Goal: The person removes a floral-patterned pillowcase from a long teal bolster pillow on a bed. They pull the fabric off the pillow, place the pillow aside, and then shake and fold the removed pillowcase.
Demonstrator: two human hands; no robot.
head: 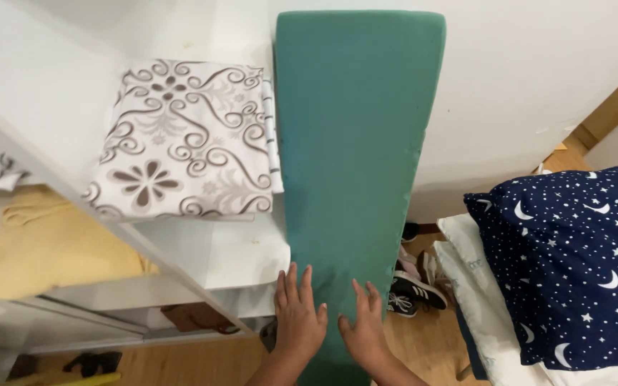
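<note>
A long green cushioned board (355,136) stands nearly upright against the white wall, between the shelf unit and the bed. My left hand (298,314) lies flat on its lower part with fingers spread. My right hand (365,330) presses flat beside it, fingers pointing up. Neither hand grips anything; both palms rest on the green surface.
A folded white cloth with brown swirls (180,139) lies on the white shelf unit (230,261) at left. A yellow cloth (51,246) sits on a lower shelf. A navy pillow with moons and stars (574,264) lies at right. Black sneakers (413,289) sit on the wooden floor.
</note>
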